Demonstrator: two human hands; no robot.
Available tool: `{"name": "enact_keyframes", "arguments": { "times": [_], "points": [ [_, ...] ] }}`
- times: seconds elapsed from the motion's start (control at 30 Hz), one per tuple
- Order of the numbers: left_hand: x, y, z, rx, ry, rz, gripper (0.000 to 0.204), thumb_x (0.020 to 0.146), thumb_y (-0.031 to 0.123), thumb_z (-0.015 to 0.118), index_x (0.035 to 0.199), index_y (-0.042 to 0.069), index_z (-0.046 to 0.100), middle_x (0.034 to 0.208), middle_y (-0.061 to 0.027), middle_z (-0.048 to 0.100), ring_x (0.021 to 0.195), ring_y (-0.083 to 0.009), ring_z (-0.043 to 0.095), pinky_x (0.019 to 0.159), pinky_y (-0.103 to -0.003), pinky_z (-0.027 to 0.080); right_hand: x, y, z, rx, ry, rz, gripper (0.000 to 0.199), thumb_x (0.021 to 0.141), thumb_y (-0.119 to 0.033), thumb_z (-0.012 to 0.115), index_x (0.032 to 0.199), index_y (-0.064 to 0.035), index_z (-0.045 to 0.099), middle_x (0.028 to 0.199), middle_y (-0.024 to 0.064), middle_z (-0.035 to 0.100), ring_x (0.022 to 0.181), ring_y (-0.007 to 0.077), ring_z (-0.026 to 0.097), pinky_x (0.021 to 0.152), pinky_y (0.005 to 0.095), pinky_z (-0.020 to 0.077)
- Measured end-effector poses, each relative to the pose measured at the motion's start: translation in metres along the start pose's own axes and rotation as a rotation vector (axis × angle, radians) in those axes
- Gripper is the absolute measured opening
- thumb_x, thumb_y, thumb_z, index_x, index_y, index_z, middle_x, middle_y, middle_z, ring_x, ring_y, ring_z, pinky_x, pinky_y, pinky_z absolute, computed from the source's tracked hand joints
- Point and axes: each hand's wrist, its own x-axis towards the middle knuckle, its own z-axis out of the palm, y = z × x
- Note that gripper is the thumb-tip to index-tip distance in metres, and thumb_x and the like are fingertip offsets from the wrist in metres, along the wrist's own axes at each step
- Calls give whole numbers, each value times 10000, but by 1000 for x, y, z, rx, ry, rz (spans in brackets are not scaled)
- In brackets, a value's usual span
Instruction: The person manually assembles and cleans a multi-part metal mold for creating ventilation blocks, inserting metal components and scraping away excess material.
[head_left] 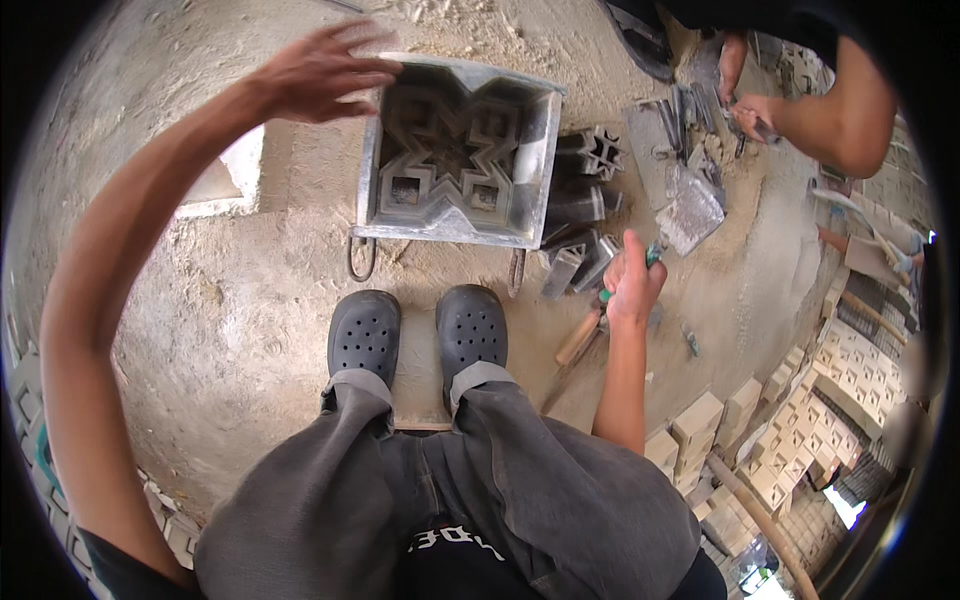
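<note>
My left hand (325, 75) is over the upper left corner of a grey metal mould (450, 237), fingers spread and slightly blurred, holding nothing. The mould is an open box with a star-shaped, stepped pattern and square holes inside. Two metal loops hang from its near side. To the right, my right hand (632, 283) is closed around the green handle of a trowel, whose grey, dusty blade (690, 212) points away from me. Between that hand and the mould lie several metal core pieces (580, 206), one with a star-shaped end (604, 153).
A pale block (225, 185) sits left of the mould. Near my right hand lies a wooden-handled tool (577, 338). At the upper right, a co-worker's hands (752, 118) work over metal pieces (692, 110). Cream patterned blocks (800, 440) are stacked at the right.
</note>
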Motion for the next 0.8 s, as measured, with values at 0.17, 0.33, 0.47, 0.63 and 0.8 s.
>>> {"name": "enact_keyframes", "arguments": {
  "times": [0.17,0.33,0.47,0.63,0.8],
  "points": [
    [-11,-57,-18,-19,-120,-892,590,972,592,438,1176,95,681,1388,-119,554,1211,-285,572,1077,-509,385,-40,39,-60,30,107,148,466,894,-233,694,551,-149,390,462,-41,372,368,67,308,372,269,218],
    [17,-31,0,-480,-170,-724,813,907,689,474,1340,3,536,1307,-224,588,1127,-391,620,995,-491,486,-65,56,-59,-106,184,239,447,913,-224,676,565,-133,411,439,-27,390,345,82,349,360,283,248],
    [53,17,1,-438,-202,-595,585,907,532,611,1170,9,592,943,-228,691,860,-346,689,757,-458,541,-73,82,-64,-165,149,251,357,922,-232,670,662,-123,450,470,-47,364,353,68,326,356,267,239],
    [68,0,-17,-405,-353,-516,352,953,274,560,1130,-30,578,881,-188,694,819,-296,693,760,-420,531,-79,94,-68,-229,135,236,369,926,-228,671,660,-136,432,476,-54,358,355,63,323,348,269,233],
    [10,-87,15,-423,62,-718,322,968,264,519,1120,15,655,1208,-162,657,1052,-337,654,913,-456,513,-72,93,-69,-308,44,79,399,926,-226,679,636,-144,417,485,-53,384,359,54,334,344,270,238]
  ]
}}
